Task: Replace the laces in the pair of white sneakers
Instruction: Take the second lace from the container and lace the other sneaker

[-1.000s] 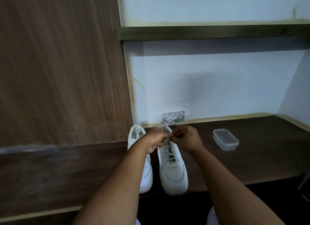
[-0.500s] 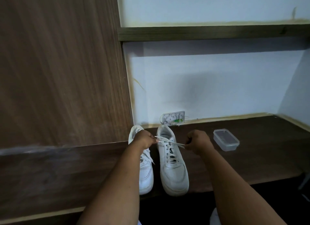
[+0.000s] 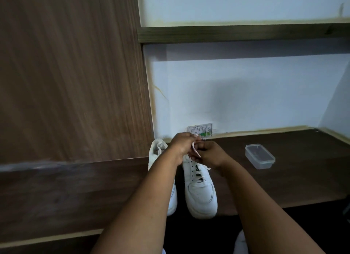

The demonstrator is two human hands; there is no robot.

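You are pinching a thin white shoelace (image 3: pixel 195 150) with both hands above the collar of the right-hand white leather sneaker (image 3: pixel 200 193). Your left hand (image 3: pixel 182 143) and right hand (image 3: pixel 208 154) are meeting there, fingers curled round the lace. The 2 sneakers are standing side by side on the dark wooden shelf (image 3: pixel 293 181), the left-hand white sneaker (image 3: pixel 158 153) partly hidden by your forearm. A small clear plastic lidded box (image 3: pixel 259 156) is sitting well to the right.
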